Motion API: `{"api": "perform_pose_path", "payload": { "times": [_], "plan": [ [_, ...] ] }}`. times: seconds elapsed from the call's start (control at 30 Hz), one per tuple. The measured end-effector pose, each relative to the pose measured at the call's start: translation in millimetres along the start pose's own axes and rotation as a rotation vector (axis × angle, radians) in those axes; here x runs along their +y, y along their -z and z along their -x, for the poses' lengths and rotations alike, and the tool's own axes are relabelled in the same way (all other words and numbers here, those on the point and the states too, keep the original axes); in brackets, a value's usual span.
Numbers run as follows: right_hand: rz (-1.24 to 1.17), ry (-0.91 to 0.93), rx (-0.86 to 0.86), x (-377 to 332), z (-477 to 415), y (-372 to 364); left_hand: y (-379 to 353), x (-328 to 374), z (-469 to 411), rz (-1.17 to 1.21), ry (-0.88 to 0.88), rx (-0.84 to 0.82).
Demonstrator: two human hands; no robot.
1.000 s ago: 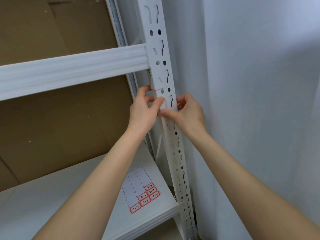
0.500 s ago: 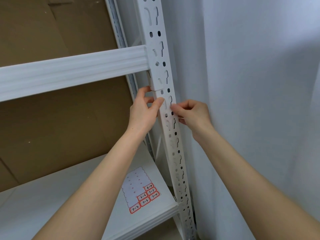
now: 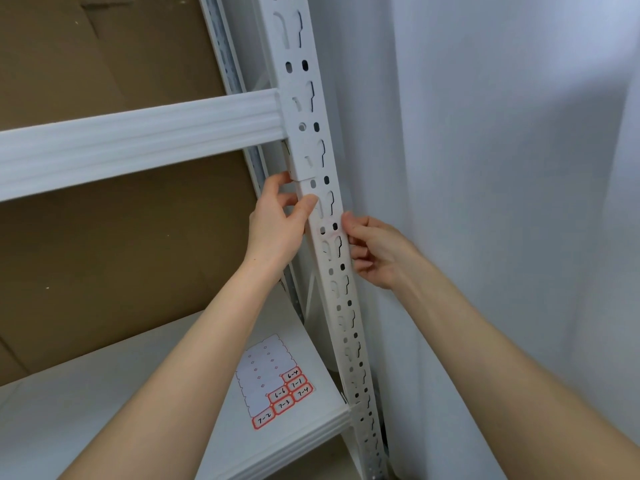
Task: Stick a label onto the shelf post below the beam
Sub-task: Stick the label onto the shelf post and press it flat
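left hand [image 3: 277, 223]: fingers curled round the post [image 3: 341, 292], thumb just below the beam [image 3: 138, 136]
right hand [image 3: 381, 251]: fingers pinched at the post's edge; label? can't tell

**White shelf with a label sheet**

A white shelf board [image 3: 104, 410] is seen at the lower left, joined at its right front corner to the perforated post [image 3: 349, 323]. One label sheet [image 3: 273, 382] is laid flat near that corner; most spaces are blank, while six red-bordered labels with handwritten numbers are kept at its near end.
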State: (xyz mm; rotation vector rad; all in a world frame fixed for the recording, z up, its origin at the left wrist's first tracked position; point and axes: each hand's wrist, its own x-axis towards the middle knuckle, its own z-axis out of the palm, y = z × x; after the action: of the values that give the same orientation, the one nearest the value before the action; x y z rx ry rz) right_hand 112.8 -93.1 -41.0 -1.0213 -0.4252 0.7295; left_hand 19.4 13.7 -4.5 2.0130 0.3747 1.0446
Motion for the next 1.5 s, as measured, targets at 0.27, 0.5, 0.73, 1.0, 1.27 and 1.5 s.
{"api": "perform_pose_path", "payload": {
  "times": [0.27, 0.5, 0.73, 1.0, 1.27, 1.5],
  "plan": [
    [0.051, -0.084, -0.015, 13.3, 1.7, 16.0, -0.1, 0.6, 0.6, 0.002, -0.004, 0.002],
    [0.031, 0.0, 0.041, -0.5, 0.9, 3.8, 0.0, 0.3, -0.2, 0.001, -0.014, -0.001],
    [0.123, -0.031, 0.07, 24.0, 3.5, 24.3, 1.2, -1.3, -0.7, 0.005, -0.003, -0.003],
    [0.391, 0.324, 0.337, 21.9, 11.9, 13.4, 0.2, 3.7, 1.0, -0.002, 0.02, -0.007],
    [0.382, 0.318, 0.226, 4.1, 4.2, -10.8, 0.0, 1.8, 0.5, 0.018, -0.001, -0.01],
    [0.415, 0.271, 0.121, 10.5, 1.7, -4.1, -0.5, -1.1, 0.2, 0.003, -0.007, 0.006]
  ]
}}
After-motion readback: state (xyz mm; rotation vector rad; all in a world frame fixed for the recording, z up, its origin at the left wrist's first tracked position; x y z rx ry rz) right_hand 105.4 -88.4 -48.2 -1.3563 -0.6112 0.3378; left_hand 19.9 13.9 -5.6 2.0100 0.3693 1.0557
